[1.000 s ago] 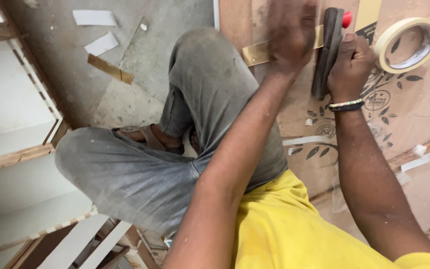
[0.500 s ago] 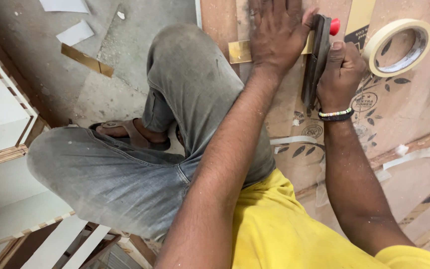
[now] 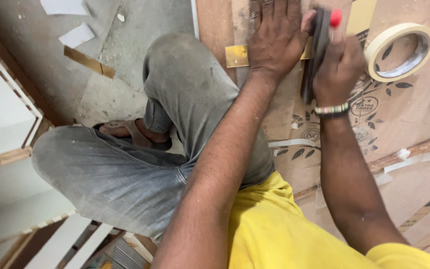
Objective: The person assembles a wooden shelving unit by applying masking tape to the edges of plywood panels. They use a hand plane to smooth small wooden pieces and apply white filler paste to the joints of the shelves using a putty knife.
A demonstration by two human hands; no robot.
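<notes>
My left hand [image 3: 276,39] lies flat, fingers spread, pressing a thin brass-coloured strip [image 3: 237,55] onto a brown plywood sheet [image 3: 399,114]. Right beside it my right hand [image 3: 338,62], with a beaded band on the wrist, grips a long dark tool with a red tip [image 3: 318,47], held upright against the strip's right end. The strip's middle is hidden under my left palm.
A roll of cream masking tape [image 3: 400,52] lies on the sheet to the right. My bent knee in grey trousers [image 3: 185,84] and sandalled foot [image 3: 133,133] sit left of the hands. White panels [image 3: 1,124] and wood offcuts [image 3: 88,61] lie on the dusty floor at left.
The view has shifted, so both hands now sit higher and more central. My left hand has settled flat on the strip; the right still holds the dark tool beside it.
</notes>
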